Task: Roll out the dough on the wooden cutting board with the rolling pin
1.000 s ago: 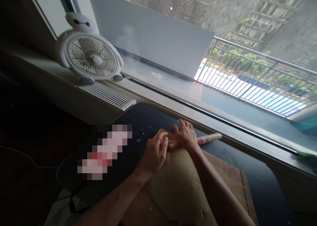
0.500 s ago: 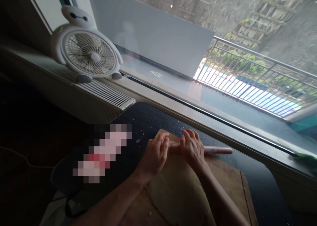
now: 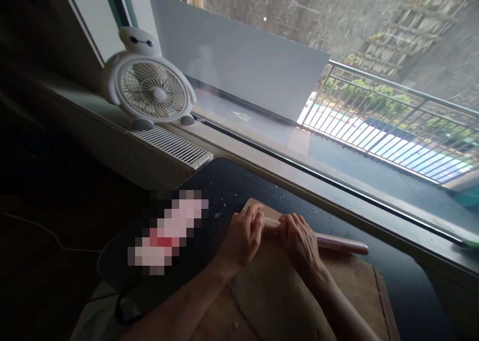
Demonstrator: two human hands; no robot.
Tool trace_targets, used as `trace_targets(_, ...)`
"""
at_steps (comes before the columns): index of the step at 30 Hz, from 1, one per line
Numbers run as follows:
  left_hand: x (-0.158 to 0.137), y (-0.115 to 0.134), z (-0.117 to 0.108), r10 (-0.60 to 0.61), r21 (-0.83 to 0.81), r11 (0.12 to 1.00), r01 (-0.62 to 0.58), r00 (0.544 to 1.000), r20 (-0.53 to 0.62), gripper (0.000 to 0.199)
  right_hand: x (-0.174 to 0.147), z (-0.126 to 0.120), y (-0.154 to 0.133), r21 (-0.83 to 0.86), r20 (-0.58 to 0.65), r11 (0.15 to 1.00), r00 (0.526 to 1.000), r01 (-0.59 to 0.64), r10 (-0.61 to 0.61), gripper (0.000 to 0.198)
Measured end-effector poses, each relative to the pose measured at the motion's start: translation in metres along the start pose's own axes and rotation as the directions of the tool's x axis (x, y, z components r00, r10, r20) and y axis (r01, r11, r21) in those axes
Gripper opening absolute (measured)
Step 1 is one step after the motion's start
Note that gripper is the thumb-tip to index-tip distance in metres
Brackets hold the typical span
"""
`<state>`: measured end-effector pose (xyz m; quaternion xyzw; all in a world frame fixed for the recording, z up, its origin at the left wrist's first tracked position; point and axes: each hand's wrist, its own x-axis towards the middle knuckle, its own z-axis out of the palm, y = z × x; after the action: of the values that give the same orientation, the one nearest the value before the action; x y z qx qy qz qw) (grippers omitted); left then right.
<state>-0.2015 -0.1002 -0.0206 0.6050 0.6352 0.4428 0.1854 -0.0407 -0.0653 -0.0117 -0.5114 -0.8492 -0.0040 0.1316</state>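
Note:
A rolling pin [image 3: 342, 244] with a smooth, pinkish surface lies across the far part of a wooden board [image 3: 362, 286]. My right hand [image 3: 301, 241] is closed over its middle, fingers curled around the far side. My left hand [image 3: 245, 236] curls over the pin's left part, which the hand hides. Between the hands, a pale edge of dough laps over the pin. The rest of the dough [image 3: 277, 281] is a wide, thin sheet spread over the board towards me, partly under my forearms.
The board rests on a dark table [image 3: 205, 221] dotted with pale crumbs. A pixelated pink and red item [image 3: 175, 226] is at the table's left. Beyond, a white fan [image 3: 157, 94] stands on a radiator [image 3: 179, 146] beside a large window [image 3: 258, 77].
The view has shifted, so the scene sits further right and lower. The pin has turned a little, and its printed marking no longer shows. Both hands stay closed on it.

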Motion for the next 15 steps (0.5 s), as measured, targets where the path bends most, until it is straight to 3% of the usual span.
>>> trace_targets(4,0.000,-0.002,0.000,0.000,-0.004,1.000,0.000,1.000,0.015,0.031,-0.010,-0.007,0.001,-0.002,0.069,1.000,0.998,-0.003,0.003,0.029)
trace_targets(10,0.001,-0.004,0.002,-0.004,-0.004,1.000,0.004,0.999,0.041,0.031,0.027,-0.003,0.015,-0.001,0.027,0.999,0.999,-0.043,0.043,0.032)
trace_targets(15,0.000,-0.003,0.002,-0.004,0.006,1.000,0.004,1.000,0.028,0.031,0.029,-0.006,0.012,0.057,0.139,0.996,0.988,-0.074,0.065,0.038)
